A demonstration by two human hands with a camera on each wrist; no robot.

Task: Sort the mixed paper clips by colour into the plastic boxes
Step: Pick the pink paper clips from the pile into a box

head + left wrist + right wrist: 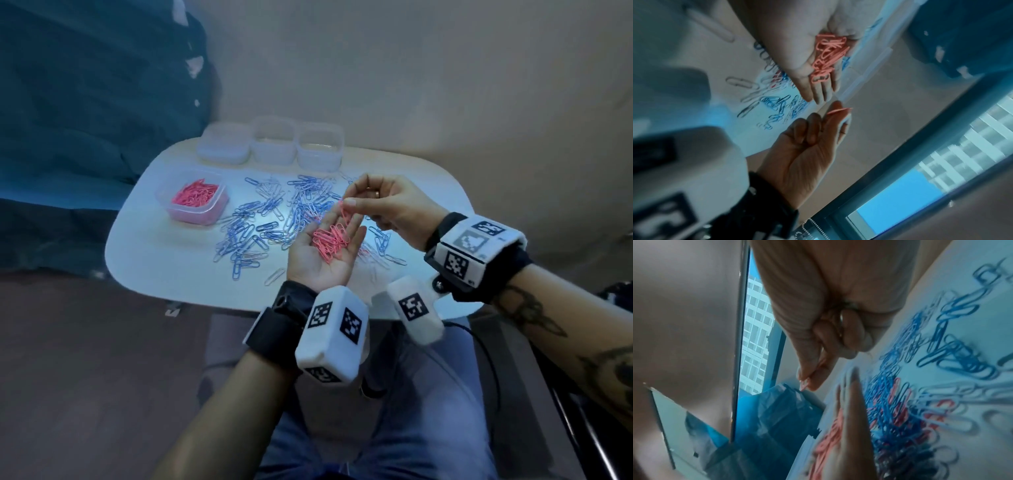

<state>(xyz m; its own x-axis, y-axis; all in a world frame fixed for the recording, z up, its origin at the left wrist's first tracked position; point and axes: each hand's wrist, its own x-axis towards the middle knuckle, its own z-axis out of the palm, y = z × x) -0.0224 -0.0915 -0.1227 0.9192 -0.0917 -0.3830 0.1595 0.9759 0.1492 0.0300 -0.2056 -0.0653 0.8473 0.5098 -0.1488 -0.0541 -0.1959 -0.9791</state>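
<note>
My left hand [318, 263] lies palm up over the white table [144, 260], fingers relaxed, carrying a heap of pink paper clips [330, 238]. Just above its fingertips my right hand [349, 202] pinches one pink clip [345, 214] between thumb and forefinger. The left wrist view shows the same pinched pink clip [838, 110] beyond the pink heap [826, 60]. A clear box [191, 217] at the table's left holds pink clips. Mixed blue and silver clips [260, 222] are scattered across the middle, with a few pink ones [898, 402] among them.
Three clear boxes [222, 147] [273, 144] [320, 147] stand in a row at the table's far edge, nothing visible inside. Teal plastic sheeting [85, 102] hangs at the left. My knees in jeans [394, 411] are below the near edge. A window [900, 203] is nearby.
</note>
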